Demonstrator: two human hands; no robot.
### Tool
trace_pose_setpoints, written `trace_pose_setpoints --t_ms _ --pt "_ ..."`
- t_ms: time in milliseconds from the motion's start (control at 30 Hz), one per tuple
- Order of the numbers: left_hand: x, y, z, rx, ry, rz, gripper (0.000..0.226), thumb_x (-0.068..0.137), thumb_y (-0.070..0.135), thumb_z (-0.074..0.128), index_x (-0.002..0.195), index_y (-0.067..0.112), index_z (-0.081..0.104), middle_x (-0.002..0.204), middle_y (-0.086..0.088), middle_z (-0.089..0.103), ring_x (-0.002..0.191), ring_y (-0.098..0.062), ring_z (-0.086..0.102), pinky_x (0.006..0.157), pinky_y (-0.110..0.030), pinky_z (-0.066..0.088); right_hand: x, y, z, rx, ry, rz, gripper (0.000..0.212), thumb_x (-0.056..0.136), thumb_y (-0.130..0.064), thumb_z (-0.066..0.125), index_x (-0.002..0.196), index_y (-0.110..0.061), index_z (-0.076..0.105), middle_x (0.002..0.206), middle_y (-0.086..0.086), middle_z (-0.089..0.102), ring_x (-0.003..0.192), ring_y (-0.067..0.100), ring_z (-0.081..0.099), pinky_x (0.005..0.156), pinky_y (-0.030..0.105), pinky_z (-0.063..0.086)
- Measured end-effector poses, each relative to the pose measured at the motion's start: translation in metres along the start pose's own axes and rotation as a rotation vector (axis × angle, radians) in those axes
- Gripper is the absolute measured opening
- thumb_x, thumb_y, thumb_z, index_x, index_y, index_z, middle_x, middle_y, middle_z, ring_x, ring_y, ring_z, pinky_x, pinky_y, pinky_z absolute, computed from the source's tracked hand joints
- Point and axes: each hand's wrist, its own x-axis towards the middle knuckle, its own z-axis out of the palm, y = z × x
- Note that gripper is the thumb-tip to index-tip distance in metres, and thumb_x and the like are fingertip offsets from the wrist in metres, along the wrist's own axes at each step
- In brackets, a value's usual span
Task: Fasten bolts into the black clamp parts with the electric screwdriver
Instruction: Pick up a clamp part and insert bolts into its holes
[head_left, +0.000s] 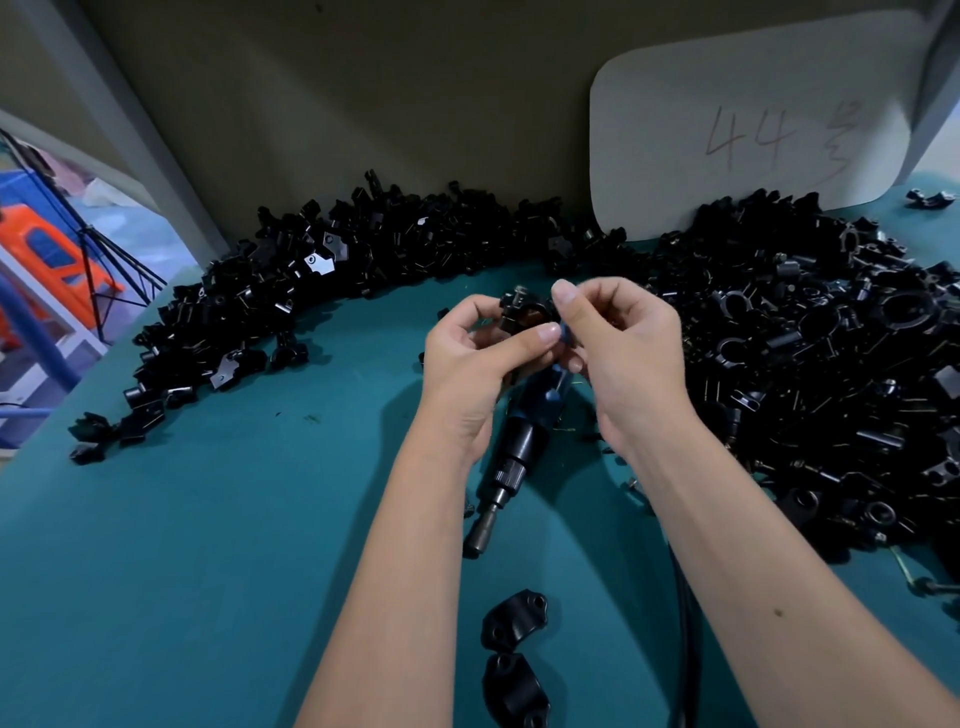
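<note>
While the left hand (470, 353) curls round a small black metal clamp part (522, 312), the right hand (623, 353) pinches something small beside it, likely a bolt, though I cannot make it out. The black-and-blue electric screwdriver (511, 457) lies unused on the teal surface (218, 545) below, so fastening seems not yet begun here. Large heaps of loose black clamp parts (810, 353) remain.

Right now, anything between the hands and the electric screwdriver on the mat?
Nothing visible blocks it. The electric screwdriver lies on the teal mat between the forearms, just below both hands. But the left hand holds a black clamp part and the right hand pinches something small, so neither is free.
</note>
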Motion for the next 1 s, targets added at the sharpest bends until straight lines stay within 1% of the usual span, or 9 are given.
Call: trace_pose_setpoints --t_ms 100,233,333,467,533,633,733,900,1000 --pt "0.000 0.005 -0.009 -0.126 -0.074 -0.090 0.025 0.077 0.000 0.082 0.097 0.004 0.067 0.086 -0.013 0.075 0.074 -0.021 0.074 0.072 -0.024 0.060 -0.002 -0.004 -0.004 0.050 -0.156 0.043 0.015 0.102 -0.019 0.065 0.096 -0.017 0.079 0.081 0.001 0.071 0.064 0.010 0.058 0.052 0.022 0.045" --pt "-0.002 0.010 -0.012 -0.222 -0.110 -0.186 0.038 0.079 0.006 0.078 0.114 -0.003 0.067 0.100 -0.020 0.073 0.075 -0.019 0.073 0.069 -0.020 0.059 -0.005 -0.007 -0.004 0.141 -0.278 0.142 0.020 0.102 -0.019 0.063 0.096 -0.019 0.082 0.085 0.001 0.074 0.064 0.008 0.059 0.056 0.020 0.047" --pt "-0.003 0.011 -0.012 -0.246 -0.139 -0.203 0.027 0.080 0.006 0.077 0.106 0.002 0.069 0.095 -0.014 0.076 0.072 -0.017 0.073 0.066 -0.018 0.058 -0.005 -0.009 -0.003 0.192 -0.272 0.172 0.016 0.095 -0.022 0.068 0.089 -0.018 0.083 0.087 0.005 0.075 0.064 0.011 0.062 0.062 0.023 0.051" --pt "-0.004 0.008 -0.008 -0.167 -0.119 -0.097 0.025 0.080 -0.002 0.079 0.096 0.005 0.062 0.082 -0.008 0.074 0.070 -0.018 0.073 0.068 -0.021 0.059 -0.003 -0.011 -0.002 0.136 -0.191 0.122 0.014 0.095 -0.016 0.071 0.085 -0.015 0.081 0.083 0.004 0.076 0.068 0.010 0.067 0.058 0.021 0.052" --pt "-0.004 0.007 -0.005 -0.079 -0.085 -0.035 0.030 0.079 -0.007 0.081 0.097 0.004 0.059 0.080 -0.010 0.073 0.070 -0.022 0.074 0.069 -0.024 0.059 -0.003 -0.010 -0.002 0.087 -0.124 0.083 0.008 0.092 -0.015 0.076 0.084 -0.012 0.078 0.081 0.003 0.075 0.070 0.013 0.069 0.060 0.023 0.054" --pt "-0.004 0.006 -0.002 -0.012 -0.058 0.002 0.033 0.078 -0.009 0.082 0.098 0.005 0.059 0.084 -0.015 0.072 0.072 -0.030 0.074 0.069 -0.028 0.060 -0.001 -0.006 -0.002 0.044 -0.048 0.063 0.012 0.088 -0.014 0.081 0.079 -0.008 0.076 0.074 0.007 0.073 0.064 0.014 0.067 0.056 0.022 0.053" --pt "-0.005 0.005 0.002 -0.013 -0.043 -0.009 0.028 0.079 -0.010 0.081 0.089 0.007 0.060 0.082 -0.015 0.071 0.069 -0.026 0.073 0.069 -0.027 0.060 0.001 -0.003 -0.004 0.024 -0.036 0.030 0.015 0.089 -0.013 0.080 0.076 -0.006 0.075 0.071 0.006 0.072 0.063 0.015 0.065 0.056 0.023 0.053" --pt "-0.007 0.010 0.004 -0.232 -0.104 -0.183 0.020 0.080 0.000 0.079 0.097 0.003 0.070 0.085 -0.011 0.075 0.071 -0.018 0.074 0.066 -0.019 0.059 0.006 -0.005 -0.013 0.021 -0.160 -0.115 0.018 0.083 -0.024 0.079 0.085 -0.006 0.077 0.087 0.003 0.069 0.081 0.019 0.064 0.072 0.031 0.053" --pt "-0.009 0.014 -0.002 -0.314 -0.171 -0.300 0.011 0.083 0.013 0.075 0.091 0.009 0.081 0.092 -0.012 0.077 0.072 -0.014 0.074 0.062 -0.016 0.058 0.006 -0.009 -0.017 0.075 -0.317 -0.062 0.017 0.090 -0.023 0.072 0.096 -0.009 0.080 0.098 0.004 0.071 0.090 0.020 0.067 0.076 0.030 0.056"
